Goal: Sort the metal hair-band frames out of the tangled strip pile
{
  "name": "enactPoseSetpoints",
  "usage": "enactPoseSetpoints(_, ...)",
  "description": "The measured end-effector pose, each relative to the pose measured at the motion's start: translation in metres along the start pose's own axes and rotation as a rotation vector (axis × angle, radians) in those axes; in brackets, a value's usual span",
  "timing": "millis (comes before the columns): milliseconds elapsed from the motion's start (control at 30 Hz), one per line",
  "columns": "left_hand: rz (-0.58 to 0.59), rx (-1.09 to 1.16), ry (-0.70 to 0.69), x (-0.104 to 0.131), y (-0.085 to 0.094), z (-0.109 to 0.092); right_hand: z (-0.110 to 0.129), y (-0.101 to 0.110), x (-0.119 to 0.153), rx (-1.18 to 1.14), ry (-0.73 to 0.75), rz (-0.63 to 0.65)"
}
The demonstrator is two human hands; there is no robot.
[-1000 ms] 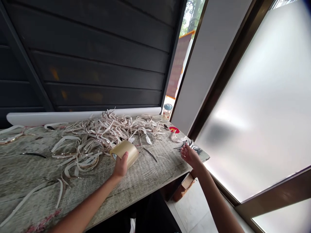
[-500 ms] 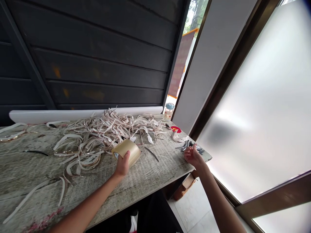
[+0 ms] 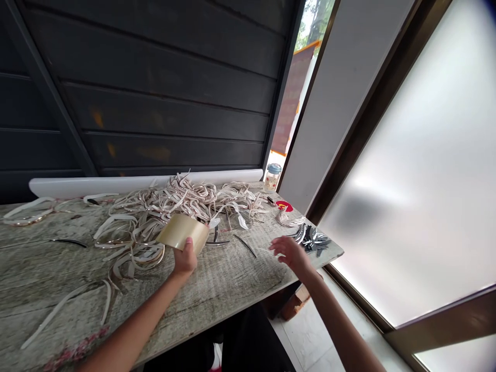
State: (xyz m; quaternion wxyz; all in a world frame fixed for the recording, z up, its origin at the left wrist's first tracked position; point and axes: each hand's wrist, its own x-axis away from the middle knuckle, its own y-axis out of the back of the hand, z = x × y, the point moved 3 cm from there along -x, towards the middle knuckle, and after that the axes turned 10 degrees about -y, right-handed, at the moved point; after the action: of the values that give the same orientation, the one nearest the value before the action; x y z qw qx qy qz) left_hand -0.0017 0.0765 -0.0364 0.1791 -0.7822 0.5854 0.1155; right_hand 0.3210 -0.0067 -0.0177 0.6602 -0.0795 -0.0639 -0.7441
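A wide roll of tan packing tape (image 3: 179, 230) is gripped in my left hand (image 3: 186, 259), thumb on its outer face, above the front of the tabletop. My right hand (image 3: 290, 254) hovers with fingers apart and slightly curled, nothing visible in it. Just to its right lies a pile of black and silver curved strips (image 3: 314, 239). A single dark curved strip (image 3: 245, 246) rests between the two hands. Behind the tape spreads a large tangle of white and rose-gold strips (image 3: 182, 195), partly hidden by the roll.
The weathered wood-look table (image 3: 220, 289) ends at a corner on the right. A long white roll (image 3: 96, 186) lies along its back edge. A lidded jar (image 3: 272, 176), a red round piece (image 3: 284, 206) and a small white bundle (image 3: 290, 219) sit at back right. Below is a cardboard box (image 3: 296, 304).
My right hand has moved left, off the black and silver strips, and its fingers have spread. The tape roll in my left hand has shifted left and turned, uncovering dark strips beside it.
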Motion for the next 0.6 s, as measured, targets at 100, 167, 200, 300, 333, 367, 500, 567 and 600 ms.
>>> enactPoseSetpoints(100,-0.122,-0.054,-0.035,-0.010,0.011,-0.002,-0.005,-0.048,0.002,0.272,0.105,0.066)
enactPoseSetpoints(167,-0.161,-0.079,-0.055,-0.012,0.013,-0.001,-0.007,-0.076,-0.004,0.492,0.182,0.046)
enactPoseSetpoints(200,-0.165,-0.088,-0.066,-0.011,0.013,-0.001,-0.007,-0.087,-0.009,0.669,0.237,0.030)
enactPoseSetpoints(300,-0.119,-0.103,-0.099,-0.007,0.010,-0.001,-0.007,-0.115,-0.021,1.074,0.369,0.080)
enactPoseSetpoints(333,-0.092,-0.104,-0.109,-0.005,0.009,-0.001,-0.008,-0.120,-0.022,1.111,0.391,0.120)
enactPoseSetpoints(367,-0.068,-0.104,-0.118,-0.004,0.008,-0.001,-0.010,-0.124,-0.020,1.118,0.407,0.151)
enactPoseSetpoints(500,-0.010,-0.100,-0.147,0.002,0.005,-0.002,-0.023,-0.128,0.013,1.064,0.450,0.134)
enactPoseSetpoints(567,0.003,-0.092,-0.151,0.003,0.004,-0.001,-0.031,-0.127,0.038,1.030,0.467,0.113)
enactPoseSetpoints(600,0.007,-0.086,-0.150,0.003,0.004,0.000,-0.034,-0.128,0.050,1.015,0.481,0.120)
